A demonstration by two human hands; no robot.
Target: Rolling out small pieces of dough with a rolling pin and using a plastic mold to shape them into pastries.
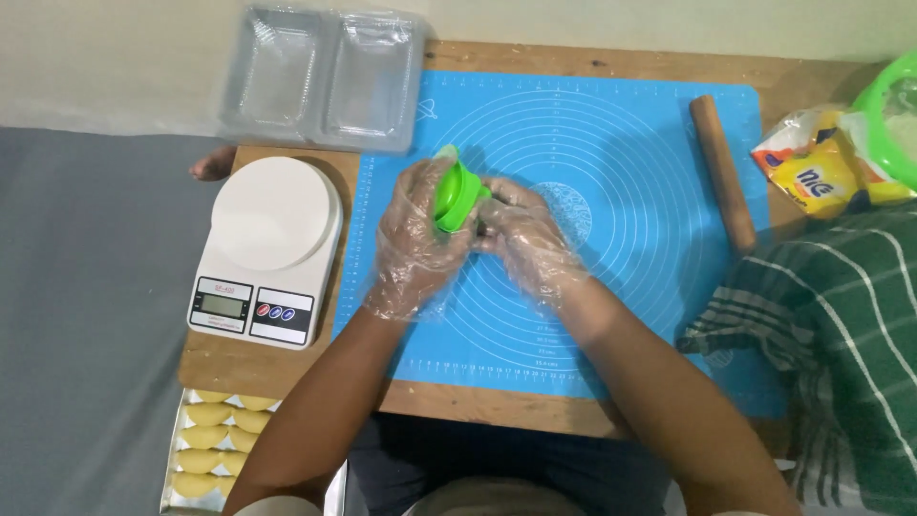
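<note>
Both my hands wear clear plastic gloves and meet over the blue silicone baking mat (650,287). My left hand (413,247) grips a green round dumpling mould (455,195), held on edge and folded nearly closed. My right hand (527,239) presses against the mould from the right, its fingers curled on the mould's side. What lies inside the mould is hidden.
A white kitchen scale (269,250) stands left of the mat. Clear plastic trays (325,76) lie at the back left. A wooden rolling pin (723,172) rests on the mat's right edge. A tray of shaped yellow pastries (216,441) sits lower left. A yellow packet (810,172), green bowl (888,115) and checked cloth (831,354) are right.
</note>
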